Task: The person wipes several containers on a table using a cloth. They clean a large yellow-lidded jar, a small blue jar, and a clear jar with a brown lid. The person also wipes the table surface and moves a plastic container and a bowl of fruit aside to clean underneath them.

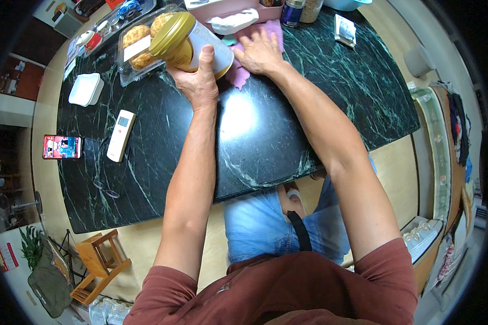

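My left hand [197, 83] grips a large white canister with a gold lid [199, 44], tilted above the dark green marble table [162, 122]. Behind the canister lies a clear plastic box [126, 75] with several golden-crusted buns, partly hidden. My right hand [258, 50] presses flat, fingers spread, on a pink cloth [238, 75] on the tabletop. A pink tissue box [227, 10] with a white tissue sticking out stands just beyond the cloth. A bit of light green material shows between the cloth and the canister.
To the left lie a white plastic tub [86, 89], a remote control [121, 135], a phone [62, 147] and eyeglasses [105, 189]. A blue can [293, 13] and a jar [311, 10] stand at the far edge; a small packet [345, 30] lies farther right. A wooden stool [97, 260] stands lower left.
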`<action>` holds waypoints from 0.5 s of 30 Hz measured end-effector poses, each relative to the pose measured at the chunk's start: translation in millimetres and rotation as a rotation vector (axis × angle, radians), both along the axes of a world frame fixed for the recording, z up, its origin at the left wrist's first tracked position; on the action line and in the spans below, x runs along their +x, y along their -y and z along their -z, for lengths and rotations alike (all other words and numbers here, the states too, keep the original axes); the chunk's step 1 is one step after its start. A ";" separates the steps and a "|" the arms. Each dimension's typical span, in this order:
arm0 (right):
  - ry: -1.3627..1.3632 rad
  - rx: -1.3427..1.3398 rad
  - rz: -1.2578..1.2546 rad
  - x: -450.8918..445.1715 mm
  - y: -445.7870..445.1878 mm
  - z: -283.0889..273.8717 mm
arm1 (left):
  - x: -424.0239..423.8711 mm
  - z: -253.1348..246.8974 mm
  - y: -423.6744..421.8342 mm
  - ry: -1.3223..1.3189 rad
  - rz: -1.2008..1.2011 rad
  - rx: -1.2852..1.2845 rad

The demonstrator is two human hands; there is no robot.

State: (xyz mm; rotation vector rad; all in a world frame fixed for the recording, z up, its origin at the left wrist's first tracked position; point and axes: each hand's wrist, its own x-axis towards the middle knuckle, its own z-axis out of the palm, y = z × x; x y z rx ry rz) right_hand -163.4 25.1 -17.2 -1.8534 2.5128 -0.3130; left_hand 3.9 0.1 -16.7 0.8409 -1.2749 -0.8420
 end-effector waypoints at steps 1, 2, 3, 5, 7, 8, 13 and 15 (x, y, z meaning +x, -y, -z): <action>-0.035 -0.051 0.058 -11.7 0.0 6.0 | -1.2 0.5 0.8 0.000 -0.007 -0.001; -0.048 -0.077 0.098 -25.2 0.6 10.5 | -2.5 1.0 1.7 0.000 -0.015 -0.002; -0.059 -0.100 0.134 -33.7 -1.3 10.4 | -2.4 0.8 2.1 0.002 -0.027 0.001; -0.051 -0.101 0.125 -47.9 -8.2 12.6 | -0.9 0.8 2.1 0.017 -0.037 0.008; -0.081 -0.093 0.113 -48.8 -11.5 14.9 | 4.8 1.8 7.6 0.039 -0.072 -0.020; -0.085 -0.067 0.114 -51.2 -12.1 14.1 | 8.0 2.1 10.6 0.003 -0.091 -0.038; -0.041 0.059 -0.026 -23.1 -5.0 5.3 | 30.9 -6.6 30.5 -0.093 -0.185 -0.069; -0.034 0.065 -0.091 0.3 -3.1 3.1 | 33.5 -8.3 31.2 -0.080 -0.194 -0.072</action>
